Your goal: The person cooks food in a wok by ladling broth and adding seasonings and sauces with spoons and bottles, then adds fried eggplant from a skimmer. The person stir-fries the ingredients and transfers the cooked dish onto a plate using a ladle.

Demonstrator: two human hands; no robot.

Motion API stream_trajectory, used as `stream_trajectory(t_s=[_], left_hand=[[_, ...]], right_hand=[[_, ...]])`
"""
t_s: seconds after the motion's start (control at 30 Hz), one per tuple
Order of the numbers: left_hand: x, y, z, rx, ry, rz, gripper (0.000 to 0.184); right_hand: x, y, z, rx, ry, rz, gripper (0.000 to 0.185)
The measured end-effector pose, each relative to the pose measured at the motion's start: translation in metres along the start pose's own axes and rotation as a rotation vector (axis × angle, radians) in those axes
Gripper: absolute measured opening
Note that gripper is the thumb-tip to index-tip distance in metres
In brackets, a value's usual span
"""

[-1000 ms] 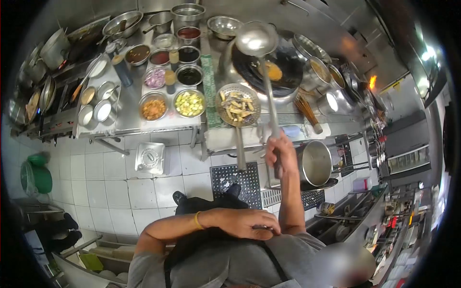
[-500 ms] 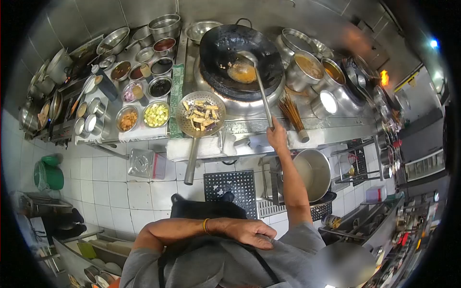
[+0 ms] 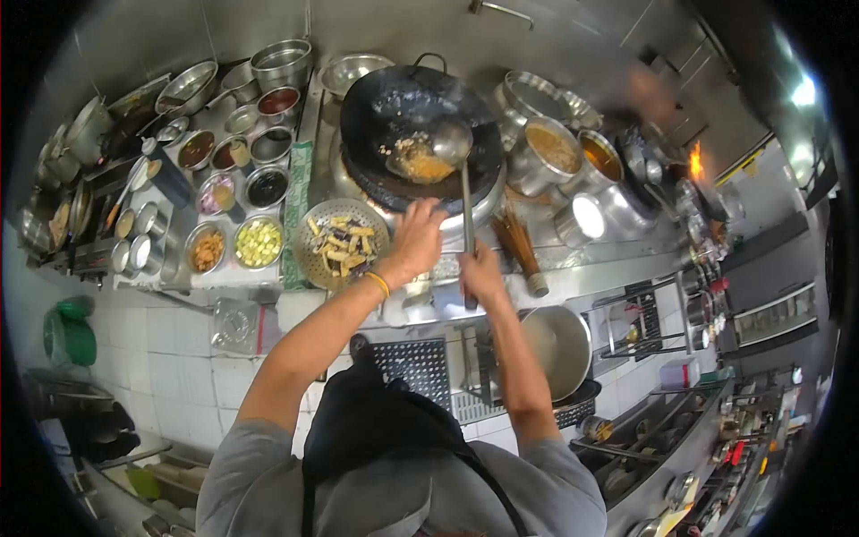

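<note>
My right hand (image 3: 484, 273) is closed around the handle of a long steel ladle (image 3: 453, 141). Its bowl sits inside the black wok (image 3: 380, 103), beside orange-brown sauce (image 3: 426, 168) with small bits in it. My left hand (image 3: 417, 238), a yellow band at its wrist, is by the wok's near rim. Its fingers are loosely bent and apart, and I see nothing in them; whether they touch the rim is unclear. Left of it, a perforated strainer (image 3: 309, 261) holds fried eggplant-like strips (image 3: 340, 244), its handle partly behind my left forearm.
Bowls of diced green vegetable (image 3: 259, 242), orange pieces (image 3: 208, 250) and dark sauce (image 3: 267, 186) stand on the left. A bamboo brush (image 3: 516, 243), a pot of brown liquid (image 3: 551, 150) and a white-filled container (image 3: 586, 217) stand right. A flame (image 3: 695, 161) burns farther right.
My left hand has moved from in front of my chest to the wok's near rim. My right hand has drawn the ladle lower and turned it more upright. The view has shifted slightly.
</note>
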State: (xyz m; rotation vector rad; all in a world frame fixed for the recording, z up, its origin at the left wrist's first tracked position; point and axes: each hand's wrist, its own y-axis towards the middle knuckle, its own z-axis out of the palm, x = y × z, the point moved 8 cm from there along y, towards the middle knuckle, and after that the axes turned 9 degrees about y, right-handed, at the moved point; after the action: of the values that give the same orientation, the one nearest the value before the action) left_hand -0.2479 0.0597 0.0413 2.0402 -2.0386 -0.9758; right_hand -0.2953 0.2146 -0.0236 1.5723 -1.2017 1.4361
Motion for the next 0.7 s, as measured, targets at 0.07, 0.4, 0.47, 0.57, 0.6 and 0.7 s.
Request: stream_trajectory(t_s=[0.07, 0.4, 0.47, 0.57, 0.6, 0.7], left_hand=[[0.028, 0.025, 0.023, -0.008, 0.037, -0.054, 0.044], [0.051, 0.042, 0.024, 0.083, -0.088, -0.135, 0.024], [0.048, 0.042, 0.009, 0.039, -0.132, -0.111, 0.021], [0.045, 0.036, 0.009, 0.029, -0.157, -0.118, 0.019], [0.046, 0.037, 0.007, 0.017, -0.160, -0.121, 0.019], [0.047, 0.038, 0.006, -0.018, -0.177, -0.142, 0.018]], right_hand=[[0.023, -0.020, 0.004, 0.088, 0.146, 0.185, 0.010], [0.054, 0.011, 0.003, 0.016, -0.380, -0.093, 0.043], [0.043, -0.006, -0.011, 0.071, -0.183, 0.089, 0.046], [0.059, -0.026, -0.016, 0.117, 0.052, 0.338, 0.049], [0.061, -0.019, -0.015, 0.101, 0.030, 0.299, 0.049], [0.051, 0.018, -0.017, 0.049, -0.004, 0.105, 0.048]])
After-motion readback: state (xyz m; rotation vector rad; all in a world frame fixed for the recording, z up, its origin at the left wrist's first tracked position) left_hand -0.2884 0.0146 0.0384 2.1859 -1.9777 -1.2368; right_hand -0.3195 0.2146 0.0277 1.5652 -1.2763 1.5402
